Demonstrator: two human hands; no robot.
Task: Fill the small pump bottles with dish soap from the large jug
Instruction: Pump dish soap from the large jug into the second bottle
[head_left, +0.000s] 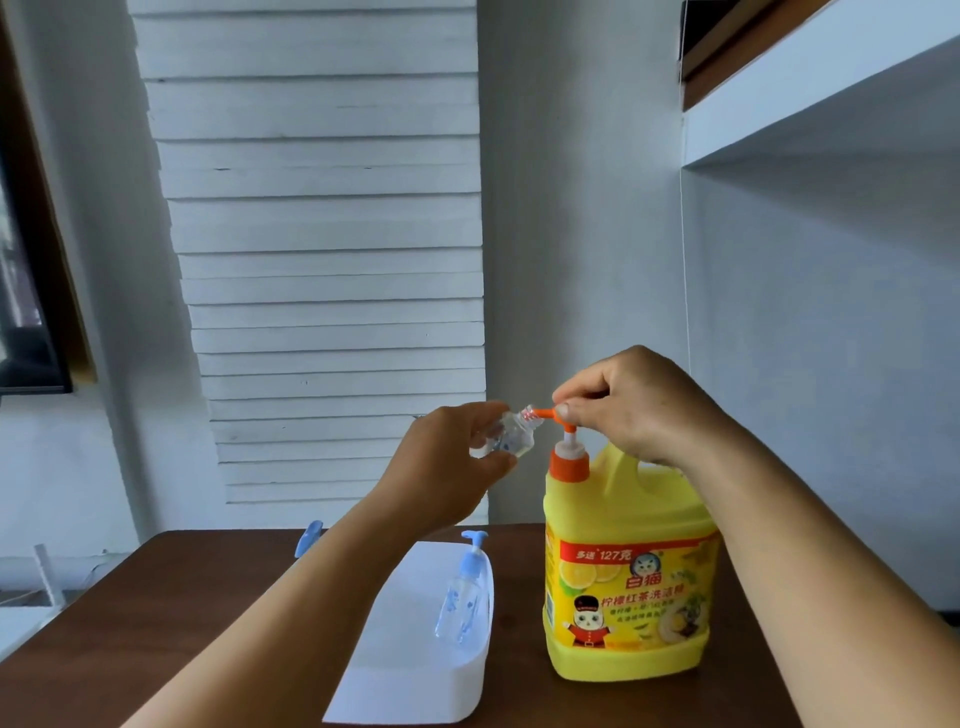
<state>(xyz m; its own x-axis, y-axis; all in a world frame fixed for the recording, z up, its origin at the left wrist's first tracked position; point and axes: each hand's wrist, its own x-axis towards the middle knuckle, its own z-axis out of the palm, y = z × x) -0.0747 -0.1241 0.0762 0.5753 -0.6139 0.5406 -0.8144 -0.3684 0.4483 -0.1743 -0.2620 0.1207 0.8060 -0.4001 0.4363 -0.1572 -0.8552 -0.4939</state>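
Lower centre: capped pump bottle (464, 597) stands in white tray (415, 649); table room left. Centre: yellow jug (628, 587), likely heavy, stable. Left hand (447, 467) grips open small bottle (511, 439), light, slick, tilted to orange nozzle (545, 414). Right hand (628, 405) curls over pump head.

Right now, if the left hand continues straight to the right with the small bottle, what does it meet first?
Probably the orange pump spout of the yellow jug. The open neck of the small bottle in the left hand already sits at the spout's tip, where the right hand grips the pump.
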